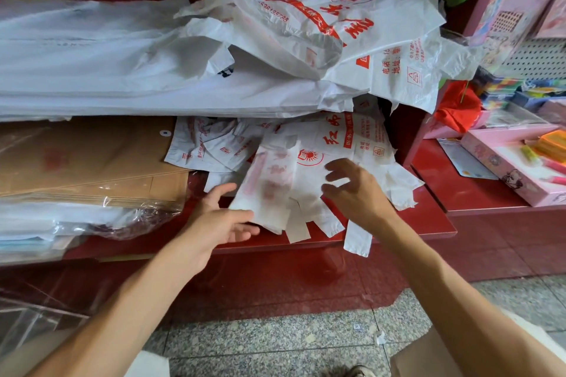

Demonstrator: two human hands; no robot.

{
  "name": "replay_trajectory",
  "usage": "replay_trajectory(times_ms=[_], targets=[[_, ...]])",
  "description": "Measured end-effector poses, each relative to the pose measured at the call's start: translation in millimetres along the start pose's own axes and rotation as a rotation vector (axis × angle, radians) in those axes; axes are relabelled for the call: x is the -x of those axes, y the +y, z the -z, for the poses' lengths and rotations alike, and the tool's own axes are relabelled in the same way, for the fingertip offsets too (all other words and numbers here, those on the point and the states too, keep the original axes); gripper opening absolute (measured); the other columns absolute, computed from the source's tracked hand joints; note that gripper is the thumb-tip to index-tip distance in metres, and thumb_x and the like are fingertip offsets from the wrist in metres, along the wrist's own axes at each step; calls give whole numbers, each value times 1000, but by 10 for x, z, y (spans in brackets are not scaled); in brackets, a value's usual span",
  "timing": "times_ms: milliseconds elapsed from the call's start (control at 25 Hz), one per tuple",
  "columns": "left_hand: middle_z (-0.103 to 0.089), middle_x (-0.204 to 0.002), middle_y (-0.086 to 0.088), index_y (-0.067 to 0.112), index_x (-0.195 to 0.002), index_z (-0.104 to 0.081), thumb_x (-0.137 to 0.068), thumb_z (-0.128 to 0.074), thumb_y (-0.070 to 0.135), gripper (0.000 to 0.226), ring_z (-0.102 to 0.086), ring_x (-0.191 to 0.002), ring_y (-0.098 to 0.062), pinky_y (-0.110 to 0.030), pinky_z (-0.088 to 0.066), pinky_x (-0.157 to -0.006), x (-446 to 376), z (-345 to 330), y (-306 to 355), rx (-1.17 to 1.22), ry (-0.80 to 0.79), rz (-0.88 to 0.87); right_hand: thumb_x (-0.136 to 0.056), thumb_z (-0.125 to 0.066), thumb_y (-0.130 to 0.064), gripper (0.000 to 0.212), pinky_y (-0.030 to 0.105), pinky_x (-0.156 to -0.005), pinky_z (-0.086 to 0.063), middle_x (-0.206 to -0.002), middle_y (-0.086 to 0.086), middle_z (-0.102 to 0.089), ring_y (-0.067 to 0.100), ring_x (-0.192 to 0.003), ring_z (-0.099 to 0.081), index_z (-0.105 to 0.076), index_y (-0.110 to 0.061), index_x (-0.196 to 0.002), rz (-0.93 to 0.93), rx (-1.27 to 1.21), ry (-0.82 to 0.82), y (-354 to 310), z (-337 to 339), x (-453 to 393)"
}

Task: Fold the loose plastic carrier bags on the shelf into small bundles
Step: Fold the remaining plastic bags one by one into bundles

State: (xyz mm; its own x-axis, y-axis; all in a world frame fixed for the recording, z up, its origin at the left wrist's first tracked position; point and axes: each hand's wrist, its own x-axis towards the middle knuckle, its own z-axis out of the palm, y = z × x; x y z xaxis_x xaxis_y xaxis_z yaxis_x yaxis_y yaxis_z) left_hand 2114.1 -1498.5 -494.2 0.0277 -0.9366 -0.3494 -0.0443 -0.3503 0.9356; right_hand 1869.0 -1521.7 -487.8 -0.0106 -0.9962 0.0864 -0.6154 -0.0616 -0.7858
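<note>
Loose white carrier bags [355, 135] with red print lie crumpled on the lower red shelf [428, 220], their handles hanging over its front edge. A bigger heap of the same bags [321, 24] sits on the level above. One bag, folded into a long strip [269, 184], is blurred and stands tilted over the shelf. My left hand [217, 223] grips its lower left corner between thumb and fingers. To the right of that strip my right hand [355, 190] hovers over the pile, fingers spread and holding nothing.
Brown paper envelopes [76, 156] and clear-wrapped packs [61, 223] fill the shelf's left side, under a flat stack of white bags [107, 70]. A pink stationery box [505, 165] and red cloth [456, 107] sit on the right-hand shelf. Speckled stone floor [275, 343] lies below.
</note>
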Motion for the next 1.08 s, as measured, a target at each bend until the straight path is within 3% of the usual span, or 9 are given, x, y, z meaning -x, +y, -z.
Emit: replay_trajectory(times_ms=[120,200,280,440,640,760,880,1000,1080], targets=[[-75,-98,-8,25,-127,-55,-78,-70,-11,63,-73,-93,-23,-28,-57,-73,36,-81,-31,-171,-174,-74,-83,-72,-45,57,32,-89,-52,-130,-13,-55,6,-103,-58,-49,-33,-134,226,86,-342,-140,-136,186],[-76,-95,3,26,-124,-58,-78,-70,-11,60,-72,-91,-13,-23,-53,-78,23,-105,-45,-267,-183,-132,-79,-70,-53,74,34,-100,-41,-139,-13,-48,11,-116,-50,-38,-34,-143,368,403,-416,-87,-296,244],[-75,-83,12,28,-112,-67,-79,-75,2,43,-69,-78,-1,-14,-50,-72,15,-104,-58,-429,-110,-216,-80,-66,-50,71,37,-102,-37,-139,-8,-50,18,-122,-46,-40,-29,-143,473,620,-303,-11,-442,245],[-61,-77,15,35,-82,-72,-79,-78,22,15,-56,-70,8,-10,-37,-58,-12,-74,-104,-864,32,-469,-80,-61,-41,37,38,-81,-50,-102,-5,-71,18,-94,-64,-66,-25,-113,468,324,-221,-21,-476,197],[-64,-95,11,24,-86,-72,-85,-72,35,12,-60,-88,-4,-25,-47,-80,-104,-60,-128,-764,51,-401,-86,-61,-21,24,25,-65,-46,-87,-2,-68,15,-76,-61,-68,-20,-109,333,221,-181,-39,-398,169],[-73,-86,10,24,-89,-73,-87,-70,27,5,-68,-85,-8,-27,-53,-76,-79,-76,-117,-677,49,-285,-91,-61,-23,12,18,-56,-42,-74,-9,-63,7,-66,-58,-71,-17,-94,201,74,-100,-23,-388,119],[-72,-76,12,19,-87,-69,-87,-70,20,1,-69,-76,-8,-28,-53,-72,-91,-85,-131,-623,84,-270,-89,-64,-27,14,28,-62,-49,-79,-4,-69,12,-70,-63,-72,-15,-91,127,93,-26,22,-431,62],[-69,-89,16,30,-113,-59,-82,-75,25,36,-65,-77,0,-21,-48,-70,-81,-83,-134,-656,131,-314,-86,-66,-27,20,29,-67,-50,-89,-7,-71,14,-81,-65,-69,-21,-105,128,291,-1,53,-459,47],[-57,-120,15,29,-133,-52,-79,-77,30,60,-58,-104,-6,-25,-45,-91,-99,-67,-158,-897,105,-513,-85,-65,-25,27,32,-66,-50,-98,-8,-66,16,-86,-63,-65,-24,-111,219,424,28,69,-483,59]])
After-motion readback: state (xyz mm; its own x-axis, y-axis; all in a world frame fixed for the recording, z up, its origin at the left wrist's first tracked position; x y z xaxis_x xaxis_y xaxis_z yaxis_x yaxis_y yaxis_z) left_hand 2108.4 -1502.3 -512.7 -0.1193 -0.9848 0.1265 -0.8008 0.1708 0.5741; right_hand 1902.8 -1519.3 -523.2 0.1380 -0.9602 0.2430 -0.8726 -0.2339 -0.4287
